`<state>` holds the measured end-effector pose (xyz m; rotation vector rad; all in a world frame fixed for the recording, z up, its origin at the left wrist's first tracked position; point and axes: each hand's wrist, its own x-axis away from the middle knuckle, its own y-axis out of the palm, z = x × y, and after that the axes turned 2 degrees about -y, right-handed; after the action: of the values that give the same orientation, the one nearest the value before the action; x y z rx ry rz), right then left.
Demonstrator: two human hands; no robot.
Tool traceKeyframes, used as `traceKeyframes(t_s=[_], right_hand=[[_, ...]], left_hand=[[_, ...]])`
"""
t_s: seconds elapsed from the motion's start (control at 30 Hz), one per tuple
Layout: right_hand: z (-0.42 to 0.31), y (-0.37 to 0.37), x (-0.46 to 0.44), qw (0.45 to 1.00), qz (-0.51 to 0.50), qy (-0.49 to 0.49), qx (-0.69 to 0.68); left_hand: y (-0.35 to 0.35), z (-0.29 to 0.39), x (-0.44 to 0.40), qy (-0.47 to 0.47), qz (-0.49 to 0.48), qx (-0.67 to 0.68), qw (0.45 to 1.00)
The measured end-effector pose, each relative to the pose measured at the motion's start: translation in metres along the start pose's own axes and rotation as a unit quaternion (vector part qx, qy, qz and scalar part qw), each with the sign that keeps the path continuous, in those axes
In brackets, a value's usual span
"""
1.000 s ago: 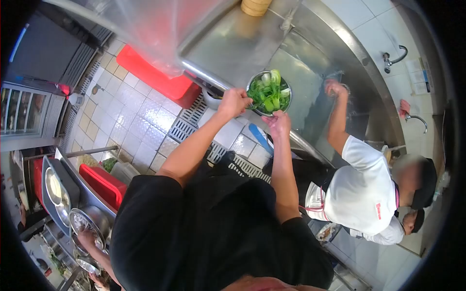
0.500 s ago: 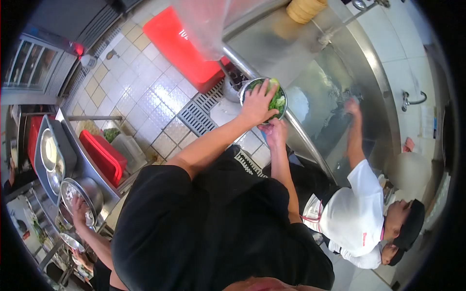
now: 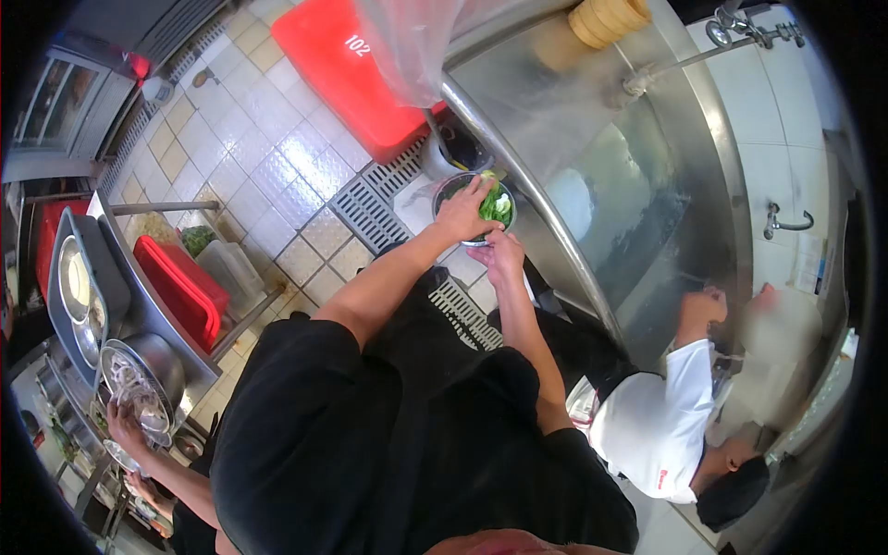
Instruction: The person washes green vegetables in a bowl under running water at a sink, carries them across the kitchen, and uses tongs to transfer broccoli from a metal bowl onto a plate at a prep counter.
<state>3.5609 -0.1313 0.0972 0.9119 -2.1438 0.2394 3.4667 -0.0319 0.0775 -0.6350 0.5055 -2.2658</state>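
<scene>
A round metal bowl [image 3: 440, 196] of leafy greens [image 3: 497, 205] is held in front of me, just outside the sink's rounded rim. My left hand [image 3: 465, 213] lies over the greens and the bowl's near left side with its fingers spread. From below, my right hand [image 3: 500, 255] grips the bowl's near edge, thumb on the rim. Just beyond the bowl, on the floor side, is a pot [image 3: 444, 157] with dark contents and a handle standing up.
A steel sink [image 3: 592, 277] holds water; a bamboo steamer [image 3: 606, 22] stands at its far end. A co-worker in white [image 3: 647, 430] is at the right. Red bin [image 3: 342, 74] ahead. At left, another person's hand [image 3: 125, 427] touches a strainer bowl [image 3: 153, 370].
The bowl has moved from over the sink edge toward the floor side. My left hand has gone from its rim onto the greens. The co-worker's hand has come out of the water.
</scene>
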Motion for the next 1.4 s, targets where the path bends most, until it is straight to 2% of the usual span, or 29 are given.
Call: traceKeyframes(t_s=[0.2, 0.53, 0.63, 0.8, 0.9, 0.93, 0.97, 1.03, 1.07, 1.1, 1.13, 1.17, 1.2, 1.23, 1.27, 1.3, 1.33, 1.4], right_hand=[[-0.007, 0.03, -0.023, 0.999, -0.003, 0.0, 0.036], [-0.019, 0.077, -0.029, 0.992, 0.011, -0.058, 0.114], [-0.017, 0.083, -0.031, 0.986, 0.01, -0.089, 0.139], [-0.017, 0.089, -0.031, 0.971, 0.022, -0.128, 0.2], [0.0, 0.085, -0.058, 0.893, 0.054, -0.233, 0.38], [0.001, 0.089, -0.055, 0.872, 0.065, -0.266, 0.406], [0.002, 0.093, -0.052, 0.848, 0.079, -0.297, 0.431], [-0.017, 0.106, -0.023, 0.808, 0.103, -0.292, 0.501], [-0.009, 0.107, -0.027, 0.812, 0.084, -0.309, 0.489], [-0.002, 0.105, -0.032, 0.814, 0.074, -0.327, 0.475], [-0.005, 0.107, -0.027, 0.819, 0.065, -0.312, 0.477], [-0.009, 0.111, -0.02, 0.825, 0.061, -0.296, 0.477], [-0.009, 0.114, -0.019, 0.847, 0.073, -0.269, 0.453], [-0.011, 0.122, -0.007, 0.859, 0.152, -0.291, 0.393], [-0.024, 0.116, 0.009, 0.867, 0.103, -0.281, 0.399], [-0.033, 0.11, 0.027, 0.855, 0.095, -0.311, 0.404], [-0.03, 0.111, 0.024, 0.847, 0.137, -0.303, 0.414], [-0.044, 0.095, 0.05, 0.877, 0.112, -0.29, 0.366]], left_hand=[[-0.006, -0.036, -0.035, 0.013, -0.036, 0.086, 0.996], [-0.013, -0.066, -0.054, 0.022, 0.016, 0.156, 0.987], [-0.015, -0.07, -0.051, 0.049, 0.029, 0.204, 0.977], [-0.018, -0.071, -0.047, 0.026, 0.043, 0.238, 0.97], [0.0, -0.09, -0.058, 0.031, 0.064, 0.333, 0.94], [0.0, -0.09, -0.057, 0.033, 0.052, 0.418, 0.906], [0.0, -0.091, -0.056, 0.021, 0.065, 0.416, 0.907], [-0.02, -0.068, -0.038, 0.0, 0.084, 0.407, 0.909], [-0.03, -0.056, -0.03, 0.03, 0.086, 0.404, 0.91], [-0.018, -0.078, -0.04, 0.067, 0.097, 0.4, 0.909], [-0.03, -0.062, -0.028, 0.035, 0.072, 0.413, 0.907], [-0.023, -0.086, -0.04, 0.051, 0.069, 0.382, 0.92], [-0.013, -0.11, -0.052, 0.068, 0.066, 0.351, 0.932], [-0.004, -0.133, -0.065, 0.085, 0.065, 0.319, 0.942], [-0.02, -0.105, -0.05, 0.109, 0.053, 0.323, 0.938], [-0.023, -0.099, -0.046, 0.089, 0.008, 0.417, 0.904], [-0.026, -0.096, -0.042, 0.063, -0.033, 0.505, 0.86], [-0.026, -0.078, -0.034, 0.051, -0.048, 0.523, 0.849]])
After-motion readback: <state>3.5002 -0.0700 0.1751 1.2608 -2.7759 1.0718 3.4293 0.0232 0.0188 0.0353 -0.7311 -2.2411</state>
